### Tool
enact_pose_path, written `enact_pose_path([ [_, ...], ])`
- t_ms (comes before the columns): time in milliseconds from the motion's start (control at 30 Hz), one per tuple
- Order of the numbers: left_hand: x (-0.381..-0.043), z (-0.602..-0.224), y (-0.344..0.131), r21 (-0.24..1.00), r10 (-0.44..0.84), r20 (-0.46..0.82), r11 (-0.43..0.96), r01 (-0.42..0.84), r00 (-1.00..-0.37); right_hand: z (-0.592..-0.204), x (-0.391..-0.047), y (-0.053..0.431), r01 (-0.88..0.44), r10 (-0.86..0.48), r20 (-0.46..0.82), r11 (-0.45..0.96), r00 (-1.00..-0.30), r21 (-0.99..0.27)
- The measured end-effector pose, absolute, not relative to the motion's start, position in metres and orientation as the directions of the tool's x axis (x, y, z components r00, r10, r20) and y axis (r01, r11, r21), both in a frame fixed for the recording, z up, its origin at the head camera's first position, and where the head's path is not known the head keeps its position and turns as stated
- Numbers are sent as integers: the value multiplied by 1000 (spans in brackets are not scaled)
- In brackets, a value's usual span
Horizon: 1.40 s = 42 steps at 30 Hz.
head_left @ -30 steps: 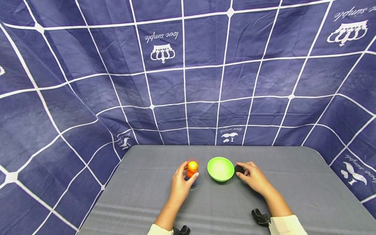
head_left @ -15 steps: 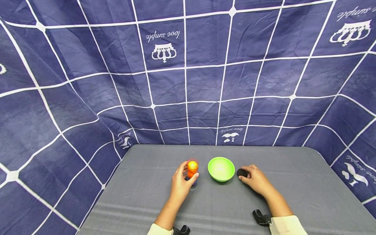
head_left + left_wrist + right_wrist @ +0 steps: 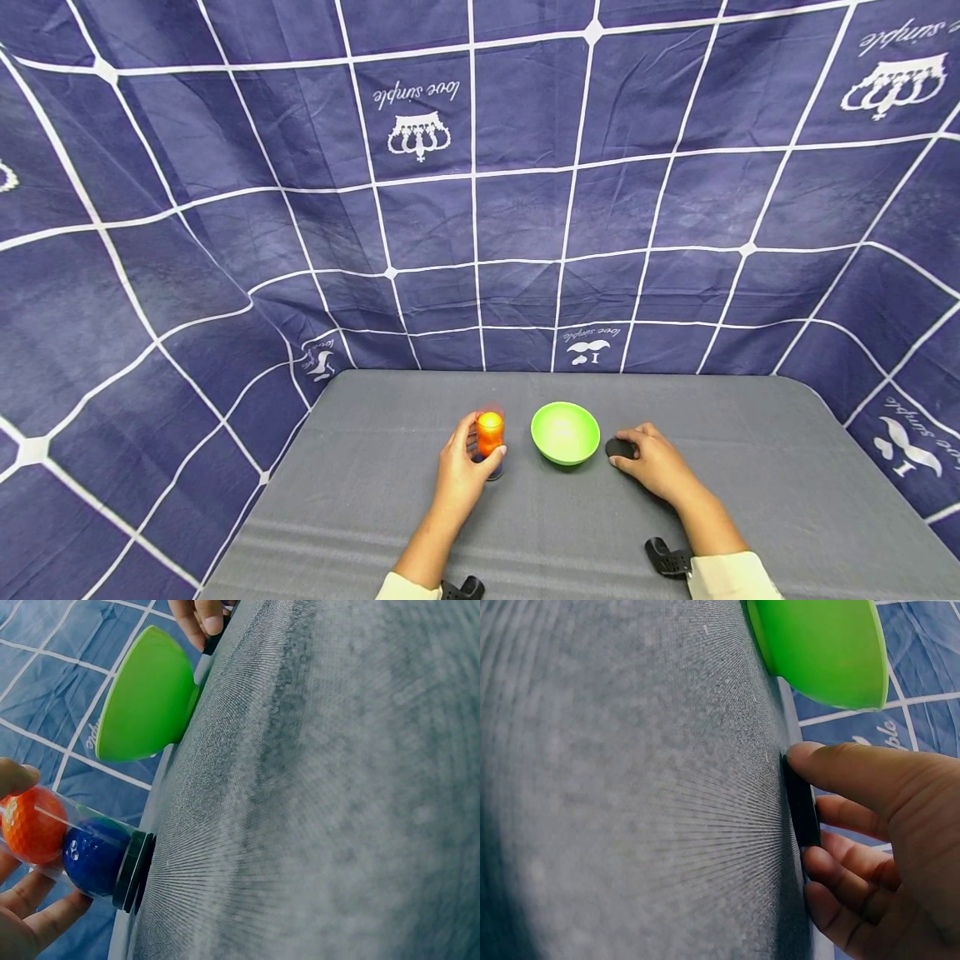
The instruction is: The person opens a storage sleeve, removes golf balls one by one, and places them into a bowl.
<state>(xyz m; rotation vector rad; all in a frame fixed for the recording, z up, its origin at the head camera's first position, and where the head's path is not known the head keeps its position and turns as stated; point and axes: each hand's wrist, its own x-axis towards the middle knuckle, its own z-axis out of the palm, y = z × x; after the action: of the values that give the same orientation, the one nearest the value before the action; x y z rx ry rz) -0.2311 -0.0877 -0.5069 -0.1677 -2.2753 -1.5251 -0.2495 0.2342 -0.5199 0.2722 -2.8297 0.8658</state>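
Observation:
My left hand (image 3: 461, 471) grips a clear plastic tube (image 3: 56, 801), thumb on one side and fingers on the other. Stacked inside are an orange golf ball (image 3: 34, 825) and, below it, a blue golf ball (image 3: 94, 855). The tube's dark cap (image 3: 133, 871) is at its lower end, right at the tabletop. On the other side of the green bowl (image 3: 565, 433), my right hand (image 3: 656, 462) pinches a round black lid (image 3: 621, 450) at its edges. In the right wrist view that lid lies flat, close against the table cloth.
The bowl stands between my two hands on the grey cloth-covered table (image 3: 555, 533). Behind and beside the table hangs a blue curtain (image 3: 517, 217) with white grid lines. Black wrist devices (image 3: 667, 557) sit near both sleeves.
My right hand has drawn the black lid away from the bowl, slightly right and toward me, and it now lies flatter. The left hand and tube have barely shifted.

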Motion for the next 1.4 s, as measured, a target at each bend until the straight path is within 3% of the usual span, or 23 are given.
enact_pose_path([
  [1033,-231,-510,-87,859,-120,378,415,300,-918,-510,-247,234,-185,-85,200,809,-976,-558],
  [1400,-228,-502,-89,817,-103,446,454,357,-889,-499,-248,226,-265,-33,364,746,-931,-611],
])
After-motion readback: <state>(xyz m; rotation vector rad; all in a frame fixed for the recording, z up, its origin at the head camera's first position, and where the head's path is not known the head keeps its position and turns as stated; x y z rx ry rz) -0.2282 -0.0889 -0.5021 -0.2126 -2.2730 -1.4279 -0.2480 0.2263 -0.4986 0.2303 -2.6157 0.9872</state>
